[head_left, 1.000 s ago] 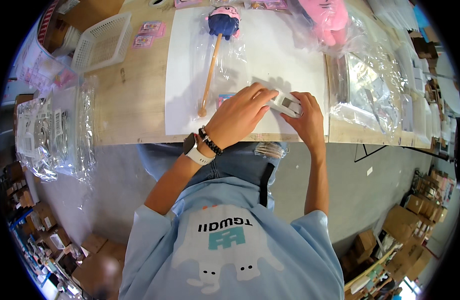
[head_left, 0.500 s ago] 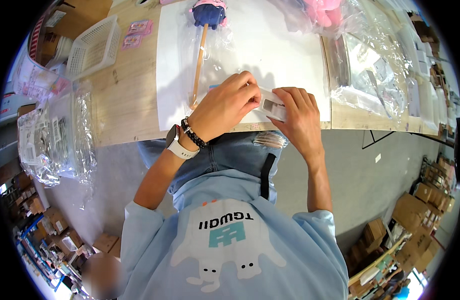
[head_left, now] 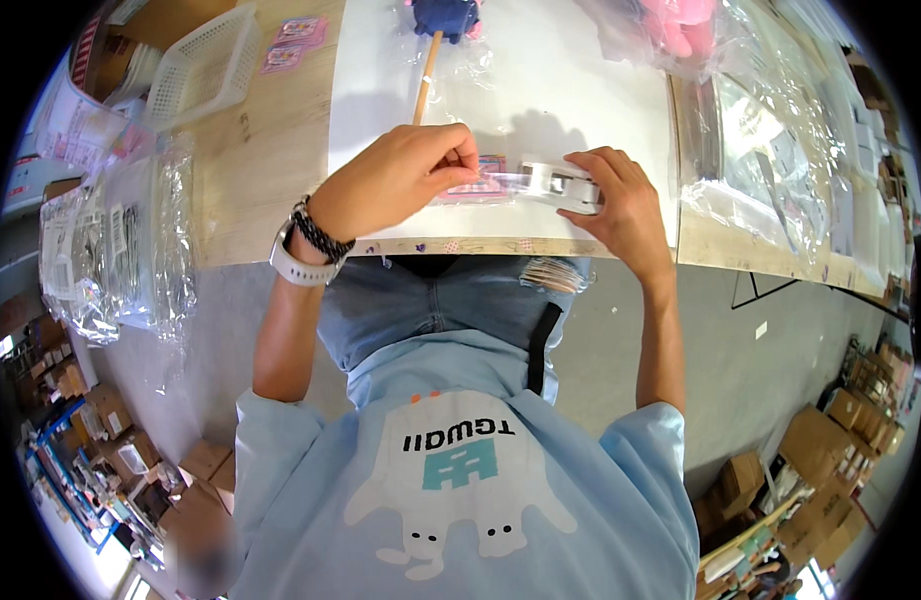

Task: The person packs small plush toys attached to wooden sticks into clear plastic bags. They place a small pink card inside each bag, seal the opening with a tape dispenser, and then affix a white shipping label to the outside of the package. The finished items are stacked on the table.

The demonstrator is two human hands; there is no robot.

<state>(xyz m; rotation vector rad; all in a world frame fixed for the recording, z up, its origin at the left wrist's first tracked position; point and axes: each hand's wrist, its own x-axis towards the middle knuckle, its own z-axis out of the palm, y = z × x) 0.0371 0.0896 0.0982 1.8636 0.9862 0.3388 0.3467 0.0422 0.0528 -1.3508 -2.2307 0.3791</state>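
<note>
My right hand (head_left: 629,210) grips a white tape dispenser (head_left: 553,184) from its right side. A short strip of clear tape (head_left: 507,182) stretches leftward from it to the fingertips of my left hand (head_left: 396,178), which are pinched together on its end. Beneath the strip, a pink and blue printed card (head_left: 489,166) lies near the table's front edge, partly covered by my left hand. Beyond that hand a wooden stick (head_left: 429,75) runs up to a dark blue and pink plush toy (head_left: 446,18) with clear plastic around it. My left hand hides the stick's lower end.
A white sheet (head_left: 581,90) covers the middle of the wooden table (head_left: 271,160). At left are a white basket (head_left: 206,75), several pink cards (head_left: 293,42) and clear plastic packs (head_left: 116,235). On the right lie a bagged pink plush (head_left: 678,25) and clear bags (head_left: 761,150).
My hands have moved apart, the left one to the left and the right one slightly right with the dispenser. The tape strip and the printed card now show between them.
</note>
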